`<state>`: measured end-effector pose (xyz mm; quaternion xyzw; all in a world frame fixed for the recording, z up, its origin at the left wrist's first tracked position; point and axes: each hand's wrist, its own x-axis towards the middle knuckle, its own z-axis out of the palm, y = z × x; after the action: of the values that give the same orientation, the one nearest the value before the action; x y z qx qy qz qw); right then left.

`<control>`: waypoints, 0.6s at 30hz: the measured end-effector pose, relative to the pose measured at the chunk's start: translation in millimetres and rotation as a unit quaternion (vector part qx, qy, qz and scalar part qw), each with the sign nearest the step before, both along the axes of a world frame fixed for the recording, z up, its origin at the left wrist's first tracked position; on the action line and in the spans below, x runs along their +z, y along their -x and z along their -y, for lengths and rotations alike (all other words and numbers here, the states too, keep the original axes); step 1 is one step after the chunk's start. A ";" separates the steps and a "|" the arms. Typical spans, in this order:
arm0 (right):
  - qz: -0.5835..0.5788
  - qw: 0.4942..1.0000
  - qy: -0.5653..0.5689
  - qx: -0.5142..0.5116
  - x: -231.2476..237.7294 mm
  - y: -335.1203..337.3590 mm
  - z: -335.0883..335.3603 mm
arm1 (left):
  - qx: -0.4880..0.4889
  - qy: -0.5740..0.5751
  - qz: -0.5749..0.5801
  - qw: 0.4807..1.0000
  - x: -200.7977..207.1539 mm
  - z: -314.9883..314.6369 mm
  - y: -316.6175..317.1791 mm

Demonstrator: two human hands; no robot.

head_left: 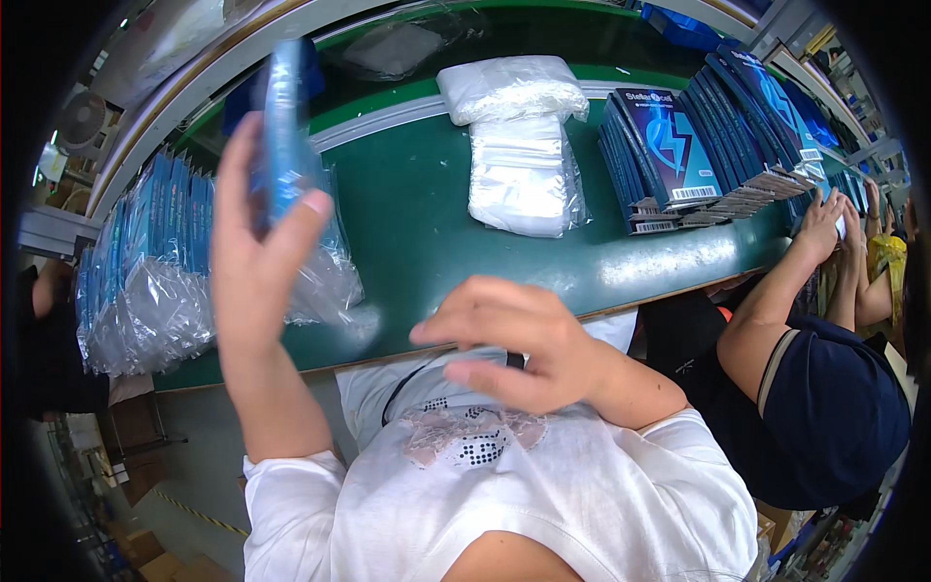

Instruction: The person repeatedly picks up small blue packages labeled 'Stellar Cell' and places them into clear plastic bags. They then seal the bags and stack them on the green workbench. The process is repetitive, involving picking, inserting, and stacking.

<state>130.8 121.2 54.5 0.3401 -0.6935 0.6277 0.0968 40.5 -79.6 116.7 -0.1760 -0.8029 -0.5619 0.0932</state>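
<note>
My left hand (254, 233) is raised at the left, its thumb and fingers closed around a slim blue box (283, 126). The box stands upright, seen nearly edge-on and smeared by motion. Clear plastic film (325, 286) lies just behind and below that hand; whether it belongs to the held box I cannot tell. Near the table's front edge, before my chest, my right hand (519, 339) hovers with its fingers apart and slightly bent, nothing in it. To the left of my left hand, bagged blue boxes (160, 228) stand packed in a row.
A pile of clear plastic bags (514, 175) lies mid-way on the green table (407, 223). Rows of unbagged blue boxes (669, 145) stand at the right. Beyond them, a co-worker's hands (824, 218) work at the table. A blue bin (684, 24) sits at the far right.
</note>
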 end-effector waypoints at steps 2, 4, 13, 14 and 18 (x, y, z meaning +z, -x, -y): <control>0.039 0.998 0.005 -0.040 -3.4 -1.7 -4.2 | 0.141 0.180 -0.072 0.971 -1.1 19.5 22.9; 0.049 0.997 -0.015 -0.055 -4.7 -1.7 -8.5 | 0.205 0.330 -0.049 0.920 -13.2 36.5 35.9; -0.064 0.919 -0.119 -0.370 28.8 33.4 -69.9 | 0.176 0.394 0.077 0.899 -25.0 34.2 41.0; -0.098 0.892 -0.118 -0.425 31.2 43.8 -78.9 | 0.189 0.400 0.056 0.895 -24.6 33.7 40.3; -0.096 0.724 -0.357 -0.582 16.8 78.5 -125.2 | 0.205 0.403 -0.071 0.889 -19.7 16.8 25.3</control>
<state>52.3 246.4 71.3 -0.0621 -0.9151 0.1177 0.3806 15.2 -96.4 97.0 -0.0695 -0.9697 -0.1442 0.1844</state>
